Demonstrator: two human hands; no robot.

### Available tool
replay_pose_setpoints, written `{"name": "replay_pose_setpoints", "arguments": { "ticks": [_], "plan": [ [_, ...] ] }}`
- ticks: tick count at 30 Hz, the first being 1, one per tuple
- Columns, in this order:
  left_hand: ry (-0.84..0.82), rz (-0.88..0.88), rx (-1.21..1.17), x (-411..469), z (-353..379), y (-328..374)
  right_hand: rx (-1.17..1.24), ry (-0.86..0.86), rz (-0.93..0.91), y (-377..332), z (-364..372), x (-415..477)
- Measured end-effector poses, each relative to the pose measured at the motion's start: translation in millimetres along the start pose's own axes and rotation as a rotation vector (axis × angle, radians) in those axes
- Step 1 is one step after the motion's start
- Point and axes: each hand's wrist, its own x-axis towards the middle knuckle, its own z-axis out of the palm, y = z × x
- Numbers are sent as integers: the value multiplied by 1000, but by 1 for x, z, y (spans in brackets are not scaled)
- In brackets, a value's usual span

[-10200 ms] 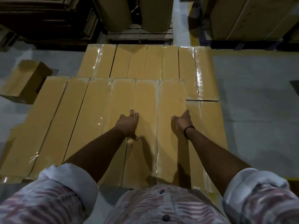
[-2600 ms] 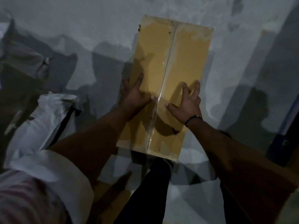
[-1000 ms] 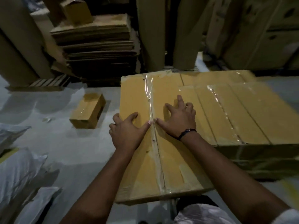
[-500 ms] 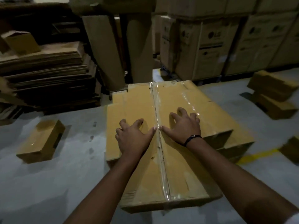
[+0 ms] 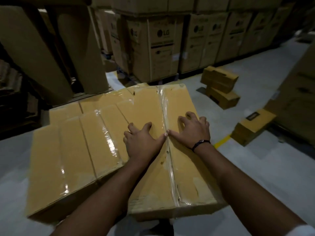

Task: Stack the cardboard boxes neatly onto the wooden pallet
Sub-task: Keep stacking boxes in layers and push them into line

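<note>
While bearing down on the box (image 5: 187, 176), keeps the left hand (image 5: 143, 142) flat on its top, fingers (image 5: 146, 126) spread wide and gripping nothing. Sets the right hand (image 5: 192, 132) beside it, fingers (image 5: 183, 119) bent and splayed, tips pressed to the top near the right edge; cannot tell whether the outermost hooks over it. Joins both thumbs at the tape seam (image 5: 167, 167). Wears a dark band (image 5: 200, 143) on the right wrist. Has the box overlapping the right end of the stack (image 5: 76, 150), near end out over the floor (image 5: 255, 167); cannot tell whether resting there. Against half a second ago: holds the same hand pose, thumbs meeting alike; finds the stack now off to the left, not beneath and behind; sees the loose boxes (image 5: 221, 87) on the right nearer.
</note>
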Motion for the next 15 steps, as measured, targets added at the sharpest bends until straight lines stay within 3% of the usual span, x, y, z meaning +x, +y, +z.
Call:
{"name": "replay_pose_setpoints", "arguments": {
  "ticks": [15],
  "plan": [
    [-112, 146, -48, 204, 117, 165, -82, 55, 135, 128, -15, 226]
  ]
}}
